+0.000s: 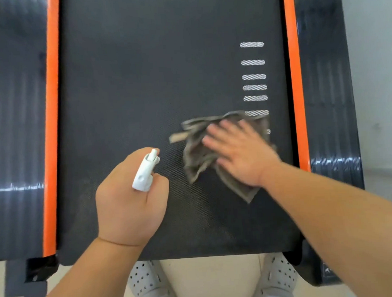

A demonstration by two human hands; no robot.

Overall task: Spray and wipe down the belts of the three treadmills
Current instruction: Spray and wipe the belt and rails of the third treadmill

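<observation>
The dark treadmill belt between orange side strips fills the frame, and right of centre your flat right hand presses a grey cloth onto it while your left hand, lower centre, grips a white spray bottle.

Belt: recorded as matt, dark grey, with a fine dotted weave texture; faint dusty mottling is noted on its near part. The white bars printed on it are seen to carry the same mesh grain. The orange strips along both belt edges are recorded as smooth, with a low sheen. Side rails: black, ribbed lengthwise, glossy, with bright reflections. Cloth: grey-brown fabric, soft, crumpled, matt. Spray bottle: only the head is seen, of smooth white plastic, slightly glossy. Shoes: pale grey, perforated, matt; the material cannot be told. Floor: pale, smooth, matt.
</observation>
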